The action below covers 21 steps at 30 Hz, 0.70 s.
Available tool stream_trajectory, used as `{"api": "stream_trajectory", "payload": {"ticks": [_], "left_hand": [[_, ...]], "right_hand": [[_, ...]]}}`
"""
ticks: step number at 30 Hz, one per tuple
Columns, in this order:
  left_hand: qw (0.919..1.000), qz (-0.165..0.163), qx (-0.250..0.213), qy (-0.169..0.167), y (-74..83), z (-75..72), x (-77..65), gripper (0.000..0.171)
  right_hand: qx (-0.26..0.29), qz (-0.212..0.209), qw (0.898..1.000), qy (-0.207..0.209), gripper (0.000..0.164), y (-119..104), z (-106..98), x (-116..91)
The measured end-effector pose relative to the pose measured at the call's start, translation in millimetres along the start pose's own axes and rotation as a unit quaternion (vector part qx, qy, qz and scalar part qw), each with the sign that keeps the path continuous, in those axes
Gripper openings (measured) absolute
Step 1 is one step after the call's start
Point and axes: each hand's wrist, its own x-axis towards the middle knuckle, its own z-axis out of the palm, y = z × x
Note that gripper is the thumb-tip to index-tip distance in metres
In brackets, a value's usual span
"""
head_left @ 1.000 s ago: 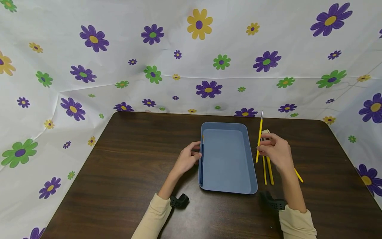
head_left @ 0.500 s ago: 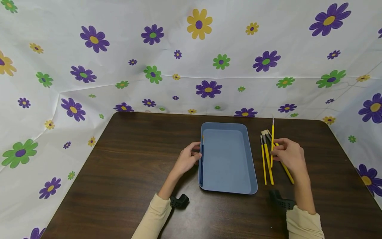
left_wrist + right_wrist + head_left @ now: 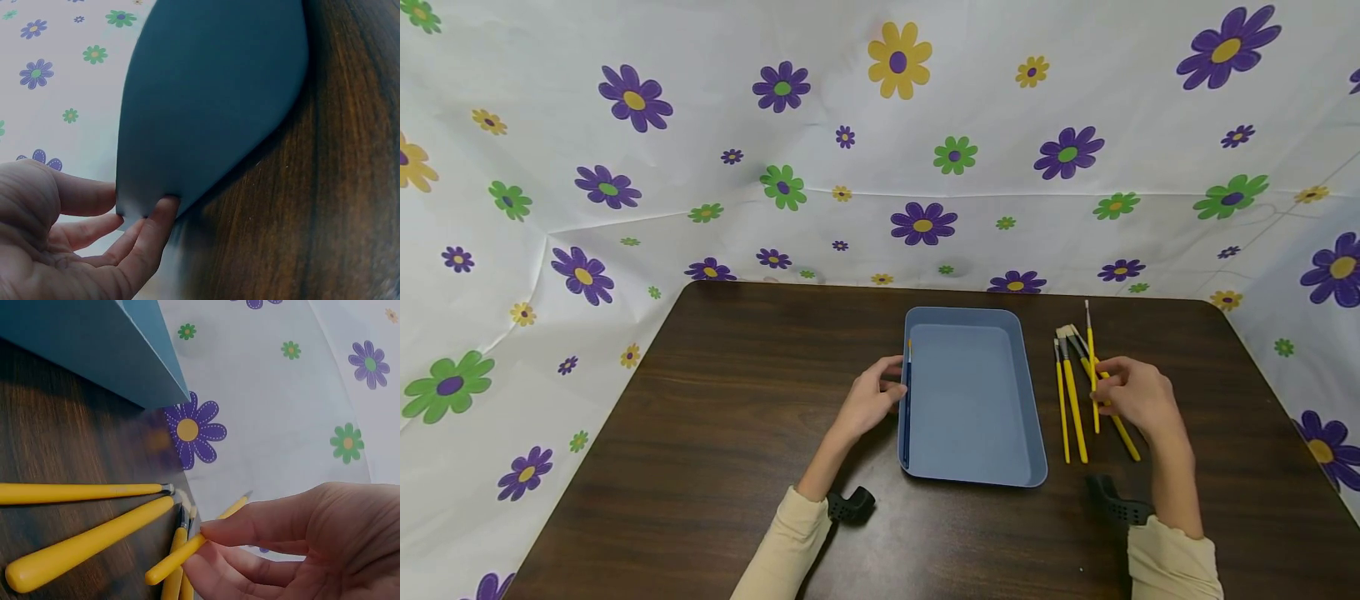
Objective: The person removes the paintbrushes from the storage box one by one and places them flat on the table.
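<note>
My left hand (image 3: pixel 871 400) holds the left wall of a grey-blue tray (image 3: pixel 973 396); in the left wrist view its fingertips lie against the tray's outer side (image 3: pixel 212 94). Inside the tray, a dark blue paintbrush (image 3: pixel 908 417) lies along that wall. Right of the tray, my right hand (image 3: pixel 1138 396) pinches a slim yellow-handled paintbrush (image 3: pixel 1092 342) between thumb and fingers, bristles pointing away. Beneath and beside it several more yellow paintbrushes lie on the table, among them a thick one (image 3: pixel 1075 408) and a thin one (image 3: pixel 1063 417). Fingers partly cover a slanted brush (image 3: pixel 1123 433).
The dark wooden table (image 3: pixel 760 375) reaches back to a white flowered cloth (image 3: pixel 850 167) hung behind it and along the sides. Black wrist mounts (image 3: pixel 852 505) sit at both cuffs.
My right hand has moved right with the yellow paintbrush, away from the tray, and lower over the other brushes, which show more now. My left hand and the tray stay put.
</note>
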Motion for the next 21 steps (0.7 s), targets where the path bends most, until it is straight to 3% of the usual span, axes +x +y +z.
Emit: {"api": "stream_trajectory", "payload": {"ticks": [11, 21], "left_hand": [[1.0000, 0.001, 0.000, -0.002, -0.2, -0.5, -1.8, 0.049], [1.0000, 0.003, 0.001, -0.004, -0.7, -0.9, -2.4, 0.049]], "right_hand": [[-0.034, 0.033, 0.997, -0.064, 0.040, 6.1, -2.7, 8.8], [-0.031, 0.042, 0.991, -0.123, 0.037, 10.2, 0.9, 11.4]]}}
